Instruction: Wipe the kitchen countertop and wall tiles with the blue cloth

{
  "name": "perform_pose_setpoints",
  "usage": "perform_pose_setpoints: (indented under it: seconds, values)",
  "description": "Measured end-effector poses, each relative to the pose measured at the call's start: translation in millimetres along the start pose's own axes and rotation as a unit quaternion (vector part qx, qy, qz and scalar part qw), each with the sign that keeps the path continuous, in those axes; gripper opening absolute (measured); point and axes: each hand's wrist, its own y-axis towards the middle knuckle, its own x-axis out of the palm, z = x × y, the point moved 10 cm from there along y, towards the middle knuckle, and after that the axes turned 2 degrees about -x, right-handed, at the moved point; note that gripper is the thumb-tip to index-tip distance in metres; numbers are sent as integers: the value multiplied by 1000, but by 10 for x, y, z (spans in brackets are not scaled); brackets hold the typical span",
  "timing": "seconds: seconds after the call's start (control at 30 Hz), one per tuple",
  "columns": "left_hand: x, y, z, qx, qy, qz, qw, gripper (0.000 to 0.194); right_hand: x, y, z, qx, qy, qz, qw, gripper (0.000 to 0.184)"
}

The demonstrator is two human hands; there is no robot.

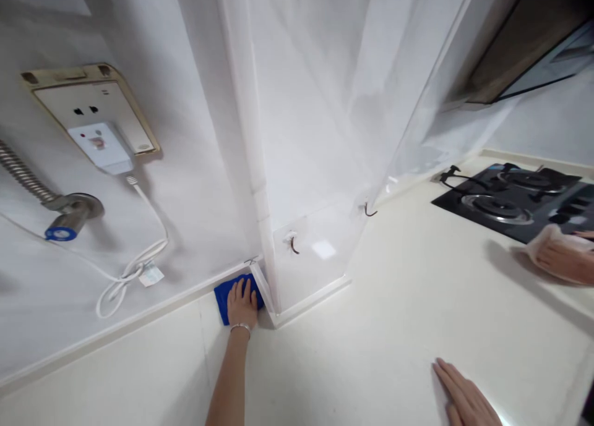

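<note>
My left hand (242, 305) presses a folded blue cloth (221, 297) onto the counter, in the corner where the wall meets the boxed-out pillar. Its fingers are spread over the cloth, holding it, and part of the cloth is hidden under the palm. A silver bracelet (241, 328) circles that wrist. At the lower right, my right hand (464, 394) lies on the pale counter (380, 333) with fingers stretched out and nothing in them. Its lower part is cut off by the frame edge.
Another person's hand (563, 262) holds a pale pink cloth (552, 237) beside the black gas hob (501, 197). Small hooks (294, 245) stick to the pillar. On the left wall are a socket with a white plug (103, 146), a coiled cord (132, 270) and a valve (74, 219).
</note>
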Motion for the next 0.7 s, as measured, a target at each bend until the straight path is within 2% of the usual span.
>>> perform_pose_setpoints:
  seconds: [0.17,0.33,0.5,0.7]
  values:
    - [53,198,-63,-36,-7,15,999,48,-55,24,-60,6,0,-7,1000,67]
    - [-12,72,-68,-39,-21,28,999,46,-39,25,-78,7,-2,-10,1000,64]
    - [-188,-286,-30,-32,-33,40,998,47,-76,76,-137,3,-19,7,1000,64]
    - [-329,-956,193,-29,-12,28,999,49,-95,97,-164,10,-3,41,999,64]
